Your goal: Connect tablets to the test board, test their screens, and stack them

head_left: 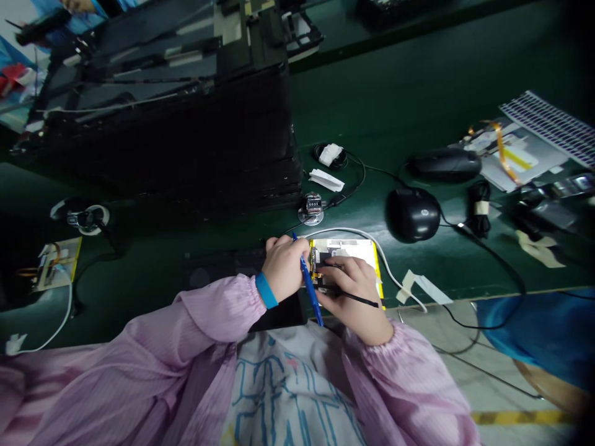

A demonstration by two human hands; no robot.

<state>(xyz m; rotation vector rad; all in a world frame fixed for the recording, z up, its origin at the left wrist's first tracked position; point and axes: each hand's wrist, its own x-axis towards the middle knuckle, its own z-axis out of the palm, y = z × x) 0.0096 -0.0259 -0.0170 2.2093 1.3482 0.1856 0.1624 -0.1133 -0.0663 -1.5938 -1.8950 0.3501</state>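
Observation:
A blue pen [308,285] slants across the space between my hands. My left hand [284,267], with a blue band at the wrist, is closed with the pen against its fingers. Close by on the right, my right hand [356,288] is bent over a bright panel with yellow edges [367,249] and a small circuit strip at its left side. A thin black tool, seemingly tweezers [360,300], runs out between its thumb and fingers; its tip is hard to make out. Below my left forearm lies a dark flat device [223,266], partly covered.
Behind my hands stands a tall stack of black panels [186,142]. A tally counter [312,205], a white cable [372,238] and two black mice [414,214] surround the work spot. Loose parts [511,155] lie at right; another yellow-edged panel [60,263] is at left.

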